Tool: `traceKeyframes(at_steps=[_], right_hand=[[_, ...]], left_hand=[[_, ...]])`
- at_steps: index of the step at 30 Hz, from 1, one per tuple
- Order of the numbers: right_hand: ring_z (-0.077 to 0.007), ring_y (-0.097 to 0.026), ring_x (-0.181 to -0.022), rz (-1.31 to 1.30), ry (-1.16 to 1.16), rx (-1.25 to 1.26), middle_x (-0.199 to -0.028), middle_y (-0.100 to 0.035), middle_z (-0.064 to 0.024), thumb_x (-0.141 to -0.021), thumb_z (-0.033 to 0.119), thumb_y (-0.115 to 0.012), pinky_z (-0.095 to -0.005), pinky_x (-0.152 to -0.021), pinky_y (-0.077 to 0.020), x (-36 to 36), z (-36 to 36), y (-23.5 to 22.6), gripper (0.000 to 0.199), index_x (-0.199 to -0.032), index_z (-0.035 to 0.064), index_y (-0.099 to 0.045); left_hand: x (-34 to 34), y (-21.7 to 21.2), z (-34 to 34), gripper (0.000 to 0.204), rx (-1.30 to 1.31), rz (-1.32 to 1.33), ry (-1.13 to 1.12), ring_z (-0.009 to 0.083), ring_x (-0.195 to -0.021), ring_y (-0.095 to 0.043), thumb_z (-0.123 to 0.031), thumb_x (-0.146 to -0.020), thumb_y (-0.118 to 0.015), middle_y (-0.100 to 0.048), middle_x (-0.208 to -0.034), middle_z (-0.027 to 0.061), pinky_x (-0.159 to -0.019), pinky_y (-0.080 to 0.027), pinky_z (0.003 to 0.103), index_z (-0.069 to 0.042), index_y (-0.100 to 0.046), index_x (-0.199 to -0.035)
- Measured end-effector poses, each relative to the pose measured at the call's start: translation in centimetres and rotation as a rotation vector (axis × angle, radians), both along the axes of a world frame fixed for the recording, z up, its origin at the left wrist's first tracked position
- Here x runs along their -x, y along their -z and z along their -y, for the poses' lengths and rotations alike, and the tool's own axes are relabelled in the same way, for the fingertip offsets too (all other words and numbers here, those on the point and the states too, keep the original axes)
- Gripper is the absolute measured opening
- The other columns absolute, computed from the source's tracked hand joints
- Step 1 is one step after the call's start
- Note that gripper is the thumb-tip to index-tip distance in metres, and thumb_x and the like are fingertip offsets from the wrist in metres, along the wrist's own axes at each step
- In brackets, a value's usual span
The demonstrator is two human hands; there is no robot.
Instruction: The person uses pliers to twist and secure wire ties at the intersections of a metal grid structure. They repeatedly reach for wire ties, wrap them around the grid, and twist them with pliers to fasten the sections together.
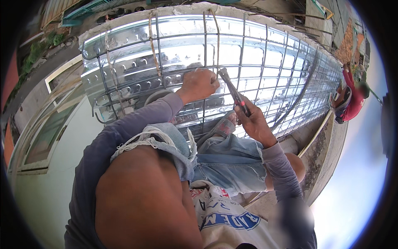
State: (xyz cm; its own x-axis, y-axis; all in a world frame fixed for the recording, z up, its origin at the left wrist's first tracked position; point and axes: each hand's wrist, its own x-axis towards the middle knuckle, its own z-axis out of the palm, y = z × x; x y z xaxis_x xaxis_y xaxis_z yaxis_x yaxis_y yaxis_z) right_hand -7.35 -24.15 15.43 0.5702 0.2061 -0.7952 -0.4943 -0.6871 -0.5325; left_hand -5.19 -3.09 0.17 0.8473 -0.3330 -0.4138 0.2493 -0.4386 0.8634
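Note:
A grid of thin steel rebar (205,41) lies over shiny ribbed metal decking (186,45). My right hand (255,123) grips a pair of pincers (231,86) by its handles, which show a bit of red. The pincers' jaws rest at the grid, just right of my left hand. My left hand (198,85) is closed low over the bars, fingers curled; whatever they pinch is hidden. A brownish bent rod (218,33) comes down toward the gap between my left hand and the jaws. My sandalled foot (226,125) is on the decking below the pincers.
A co-worker in a red top (352,99) crouches at the far right end of the grid. Rough concrete (124,23) borders the decking at the back. Hooked bar ends (98,116) stick out at the left, above a pale wall (62,141) with a window.

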Motion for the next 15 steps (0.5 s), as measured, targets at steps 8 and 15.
traceKeyframes(at_steps=[8,15], right_hand=[[-0.034,-0.069,-0.069,0.495,-0.292,0.402,-0.085,-0.072,-0.0188,-0.104,0.008,-0.059,-0.0444,-0.062,-0.0527,2.1,2.0,4.7,0.052,-0.155,0.0144,-0.054],[-0.0348,-0.065,-0.063,0.389,-0.105,0.429,-0.071,-0.066,-0.0206,-0.104,0.014,-0.063,-0.0463,-0.062,-0.0499,1.7,0.8,5.9,0.048,-0.151,0.0169,-0.058]], left_hand=[[0.5,1.1,0.7,0.039,-0.072,0.034,-0.003,0.04,-0.087,-0.068,-0.041,-0.091,-0.064,-0.07,-0.083,0.0166,-0.084,-0.051,0.056,-0.005,-0.068,-0.079],[-0.4,0.8,0.4,0.038,-0.045,-0.006,0.044,0.0407,-0.086,-0.07,-0.04,-0.09,-0.064,-0.071,-0.082,0.0179,-0.082,-0.053,0.055,-0.006,-0.072,-0.077]])
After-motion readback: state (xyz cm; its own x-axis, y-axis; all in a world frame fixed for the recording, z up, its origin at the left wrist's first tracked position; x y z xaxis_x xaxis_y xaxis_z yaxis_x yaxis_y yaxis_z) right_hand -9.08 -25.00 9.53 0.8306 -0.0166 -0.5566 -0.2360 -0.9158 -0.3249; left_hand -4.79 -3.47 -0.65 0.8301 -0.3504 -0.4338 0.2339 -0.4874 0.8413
